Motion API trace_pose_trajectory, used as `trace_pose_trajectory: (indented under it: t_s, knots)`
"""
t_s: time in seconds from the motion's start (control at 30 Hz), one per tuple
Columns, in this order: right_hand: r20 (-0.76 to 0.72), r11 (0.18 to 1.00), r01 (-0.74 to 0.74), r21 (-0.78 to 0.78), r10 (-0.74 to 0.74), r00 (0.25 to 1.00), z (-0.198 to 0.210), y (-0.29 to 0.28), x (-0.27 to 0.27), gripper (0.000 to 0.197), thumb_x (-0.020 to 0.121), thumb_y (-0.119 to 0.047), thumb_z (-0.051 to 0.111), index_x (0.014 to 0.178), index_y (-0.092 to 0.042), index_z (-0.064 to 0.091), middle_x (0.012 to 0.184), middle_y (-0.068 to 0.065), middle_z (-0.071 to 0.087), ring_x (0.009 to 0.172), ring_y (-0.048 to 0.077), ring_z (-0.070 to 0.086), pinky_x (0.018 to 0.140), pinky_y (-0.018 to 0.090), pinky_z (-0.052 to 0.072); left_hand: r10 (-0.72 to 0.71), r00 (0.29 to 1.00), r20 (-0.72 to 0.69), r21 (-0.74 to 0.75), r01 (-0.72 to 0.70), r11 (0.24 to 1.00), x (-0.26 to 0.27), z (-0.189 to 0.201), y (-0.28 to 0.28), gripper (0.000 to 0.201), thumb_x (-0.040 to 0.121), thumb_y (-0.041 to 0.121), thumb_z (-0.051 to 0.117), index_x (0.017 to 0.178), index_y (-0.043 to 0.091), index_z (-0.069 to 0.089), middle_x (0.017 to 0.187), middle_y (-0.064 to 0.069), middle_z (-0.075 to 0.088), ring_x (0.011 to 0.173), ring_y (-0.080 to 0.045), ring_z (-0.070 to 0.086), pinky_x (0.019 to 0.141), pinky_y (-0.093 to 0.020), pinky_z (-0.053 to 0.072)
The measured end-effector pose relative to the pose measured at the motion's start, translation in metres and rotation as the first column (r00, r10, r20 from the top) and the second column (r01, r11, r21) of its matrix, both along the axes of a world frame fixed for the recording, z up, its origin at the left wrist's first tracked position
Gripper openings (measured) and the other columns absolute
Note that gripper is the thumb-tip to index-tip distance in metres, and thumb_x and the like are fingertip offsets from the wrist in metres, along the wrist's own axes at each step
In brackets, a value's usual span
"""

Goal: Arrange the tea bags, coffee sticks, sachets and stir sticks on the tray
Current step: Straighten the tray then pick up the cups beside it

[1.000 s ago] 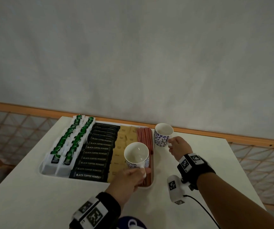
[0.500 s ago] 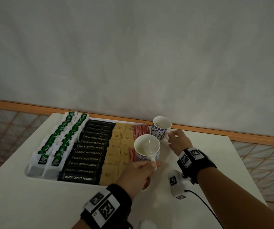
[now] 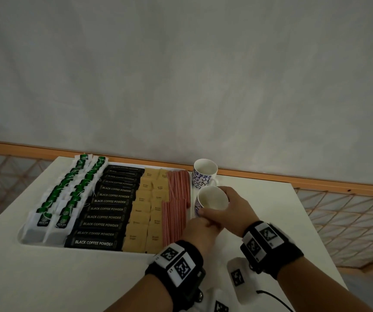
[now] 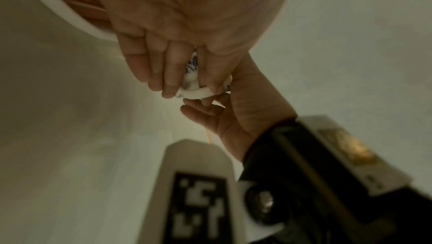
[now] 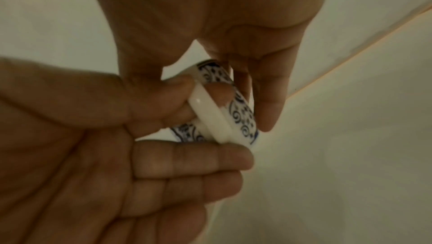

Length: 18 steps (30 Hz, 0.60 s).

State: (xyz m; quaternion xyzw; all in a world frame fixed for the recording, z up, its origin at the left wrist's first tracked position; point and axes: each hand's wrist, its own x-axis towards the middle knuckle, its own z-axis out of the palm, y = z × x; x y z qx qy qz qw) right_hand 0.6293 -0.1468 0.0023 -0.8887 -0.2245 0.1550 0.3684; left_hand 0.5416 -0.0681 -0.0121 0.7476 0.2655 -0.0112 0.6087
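Judging from the tray (image 3: 104, 247), the arranging looks all but done: tea bags (image 3: 67, 194) fill the rows at its left end, black coffee sticks (image 3: 111, 208) lie next to them, brown sachets (image 3: 147, 210) come after, and the red stir sticks (image 3: 176, 206) sit at its right end. Nothing of these kinds shows loose on the table (image 3: 46, 278) around the tray — what remains seems to be only the cups.

The near cup (image 3: 211, 200) is just off the tray's right edge, in front of the far cup (image 3: 203, 174), which stands beside the tray's far right corner. The left hand (image 3: 201, 230) pinches the near cup's handle, fingers curled round it in the left wrist view; the right hand (image 3: 237, 210) wraps its fingers round the cup's far side. Whether the cup's base touches the table I cannot tell.

A second ago the left hand carried this cup over the tray's stir sticks and the right hand held the far cup's handle — now the cup has crossed off the tray, and the right hand has let go of the far cup to steady the near one.
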Motion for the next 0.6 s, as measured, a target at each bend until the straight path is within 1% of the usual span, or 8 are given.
trace_pose_trajectory:
  t_s: [0.1,0.2,0.23,0.27,0.33,0.47,0.53,0.6]
  knots:
    - [0.045,0.996,0.004,-0.091,0.0,0.999,0.003,0.006,0.004,0.069,0.059,-0.051,0.079,0.118,-0.027,0.053,0.102,-0.009,0.061,0.093,0.011,0.058,0.079,0.026,0.048,0.003,1.0,-0.001,0.036,-0.003,0.999,0.0,0.0,-0.002,0.034,0.096,0.029,0.049,0.107,0.004,0.068,0.091,-0.008,0.065,0.085,-0.017,0.06,0.059,-0.018,0.038]
    - [0.08,0.993,0.022,-0.119,-0.012,0.997,0.005,0.014,0.007,0.064,0.063,-0.047,0.077,0.119,-0.025,0.054,0.103,-0.007,0.061,0.094,0.014,0.058,0.079,0.027,0.048,-0.015,0.995,0.103,0.056,0.009,0.998,0.002,-0.011,0.001,0.015,0.082,0.019,0.069,0.092,0.008,0.071,0.069,-0.002,0.063,0.064,-0.014,0.061,0.056,-0.021,0.042]
    - [0.084,0.992,0.021,-0.127,-0.01,0.996,0.004,0.016,0.008,0.064,0.064,-0.046,0.077,0.12,-0.025,0.054,0.102,-0.007,0.06,0.093,0.014,0.058,0.078,0.027,0.047,0.009,0.996,0.084,0.02,-0.011,1.0,0.003,-0.012,0.005,0.011,0.084,0.017,0.067,0.092,0.01,0.071,0.066,0.004,0.059,0.061,-0.011,0.058,0.06,-0.021,0.044]
    - [0.084,0.99,0.017,-0.137,-0.005,0.996,0.003,0.018,0.01,0.063,0.064,-0.045,0.077,0.12,-0.025,0.053,0.1,-0.007,0.059,0.092,0.014,0.056,0.077,0.026,0.045,0.032,0.994,0.109,0.031,-0.036,0.999,0.002,-0.016,0.009,0.013,0.09,0.014,0.058,0.094,0.012,0.07,0.067,0.006,0.057,0.063,-0.01,0.056,0.065,-0.022,0.045]
    - [0.081,0.988,0.003,-0.152,0.01,0.997,0.001,0.02,0.011,0.063,0.064,-0.046,0.078,0.118,-0.026,0.054,0.1,-0.007,0.059,0.089,0.013,0.054,0.075,0.025,0.043,0.067,0.997,0.043,-0.137,-0.06,0.989,-0.004,-0.019,0.016,0.024,0.095,0.007,0.045,0.098,0.015,0.067,0.07,0.006,0.056,0.066,-0.008,0.057,0.071,-0.022,0.046]
    - [0.095,0.991,0.001,-0.134,0.012,0.995,-0.004,0.023,0.012,0.068,0.063,-0.046,0.079,0.123,-0.026,0.052,0.111,-0.004,0.062,0.091,0.013,0.054,0.077,0.026,0.043,0.198,0.978,0.057,-0.114,-0.191,0.975,-0.006,-0.021,0.027,0.028,0.092,0.012,0.048,0.118,0.019,0.058,0.098,0.0,0.064,0.1,-0.025,0.062,0.094,-0.039,0.049]
    - [0.076,0.994,0.009,-0.112,-0.001,0.997,-0.008,0.023,0.013,0.078,0.062,-0.045,0.08,0.13,-0.026,0.048,0.117,-0.003,0.061,0.098,0.015,0.056,0.083,0.028,0.046,0.205,0.976,0.077,-0.146,-0.193,0.97,-0.006,-0.019,0.03,0.026,0.09,0.01,0.052,0.114,0.02,0.056,0.107,0.0,0.065,0.104,-0.024,0.061,0.097,-0.045,0.048]
    - [0.048,0.996,0.019,-0.087,-0.014,0.999,-0.009,0.019,0.014,0.088,0.061,-0.046,0.082,0.136,-0.026,0.041,0.122,-0.002,0.06,0.105,0.017,0.057,0.088,0.03,0.046,0.199,0.974,0.103,-0.164,-0.181,0.97,-0.005,-0.016,0.033,0.028,0.089,0.007,0.054,0.101,0.033,0.054,0.105,0.007,0.063,0.104,-0.017,0.059,0.098,-0.041,0.047]
